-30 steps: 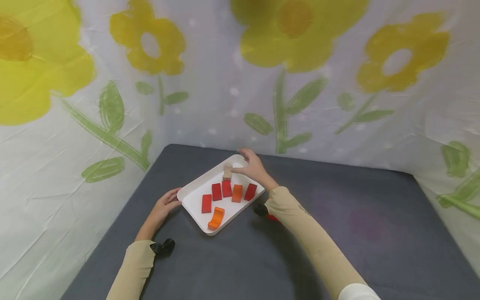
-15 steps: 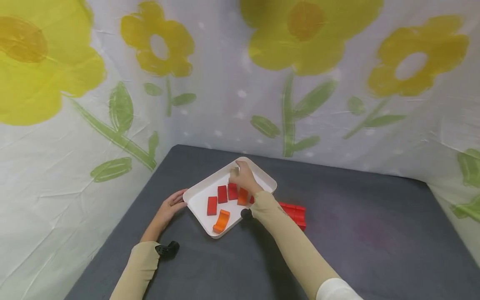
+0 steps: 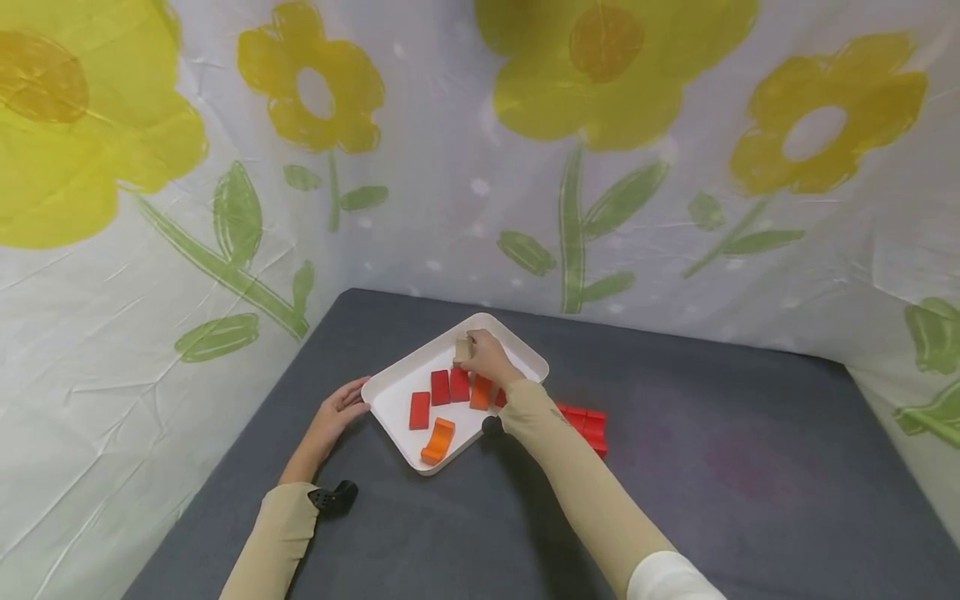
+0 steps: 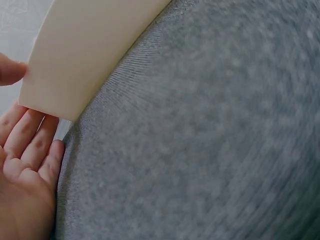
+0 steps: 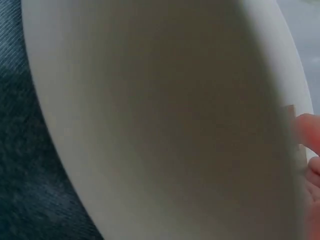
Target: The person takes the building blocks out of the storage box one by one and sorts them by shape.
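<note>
Near the far corner of the white tray (image 3: 408,367), my right hand (image 3: 491,358) pinches a plain wooden block (image 3: 462,350) between thumb and fingers. Red blocks (image 3: 420,411) and an orange block (image 3: 480,393) lie just in front of it, some partly behind the hand. An orange curved block (image 3: 438,442) sits toward the near corner. My left hand (image 3: 336,417) rests against the tray's left corner, fingers extended. In the left wrist view, its thumb (image 4: 11,70) touches the tray wall's edge. The tray's wall fills most of the right wrist view, hiding most of the block.
On the dark grey table (image 3: 712,467), a group of joined red blocks (image 3: 588,427) stands right of the tray, partly behind the right forearm. A flower-printed cloth (image 3: 450,167) hangs around the table's back and sides.
The right hand has come down from over the tray's far edge and taken hold of the wooden block. The view has shifted slightly. The left hand stays at the tray corner.
</note>
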### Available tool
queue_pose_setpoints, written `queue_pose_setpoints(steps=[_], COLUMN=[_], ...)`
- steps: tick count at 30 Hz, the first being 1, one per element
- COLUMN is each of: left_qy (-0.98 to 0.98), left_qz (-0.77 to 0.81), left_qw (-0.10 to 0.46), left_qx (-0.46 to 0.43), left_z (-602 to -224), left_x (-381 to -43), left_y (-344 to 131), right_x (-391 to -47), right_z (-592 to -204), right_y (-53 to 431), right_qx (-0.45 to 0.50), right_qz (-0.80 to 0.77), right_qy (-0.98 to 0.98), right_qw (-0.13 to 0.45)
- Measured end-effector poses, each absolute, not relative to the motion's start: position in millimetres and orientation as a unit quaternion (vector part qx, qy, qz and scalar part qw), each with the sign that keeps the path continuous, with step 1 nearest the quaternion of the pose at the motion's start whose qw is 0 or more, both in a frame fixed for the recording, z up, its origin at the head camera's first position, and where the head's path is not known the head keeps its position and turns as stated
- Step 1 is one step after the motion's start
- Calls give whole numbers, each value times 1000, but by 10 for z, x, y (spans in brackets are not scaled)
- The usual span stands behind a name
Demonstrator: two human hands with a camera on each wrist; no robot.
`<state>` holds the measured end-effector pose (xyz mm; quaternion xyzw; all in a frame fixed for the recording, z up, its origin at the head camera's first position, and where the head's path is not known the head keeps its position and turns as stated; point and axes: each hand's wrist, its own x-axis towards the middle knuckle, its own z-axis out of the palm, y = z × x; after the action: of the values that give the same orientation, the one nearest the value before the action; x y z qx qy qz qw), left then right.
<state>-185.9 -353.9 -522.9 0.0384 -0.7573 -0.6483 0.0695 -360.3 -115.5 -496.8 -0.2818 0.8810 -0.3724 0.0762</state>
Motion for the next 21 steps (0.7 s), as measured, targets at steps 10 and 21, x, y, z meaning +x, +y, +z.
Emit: queue_pose_setpoints(steps=[10,21], left_qy=[-751,-760], left_qz=[-654,-641], left_qw=[80,91], left_qx=[41,55], left_z=[-5259,-5252], left_x=[-1910,-1863], left_y=[-3513,-3481], right_x=[-3561,-3524], right_z=[-4926,-4828], right_y=[-1122,-1052], right_qx=[-234,-232], right_qz=[-401,-410], right_qy=[883,879], right_qw=[69,77])
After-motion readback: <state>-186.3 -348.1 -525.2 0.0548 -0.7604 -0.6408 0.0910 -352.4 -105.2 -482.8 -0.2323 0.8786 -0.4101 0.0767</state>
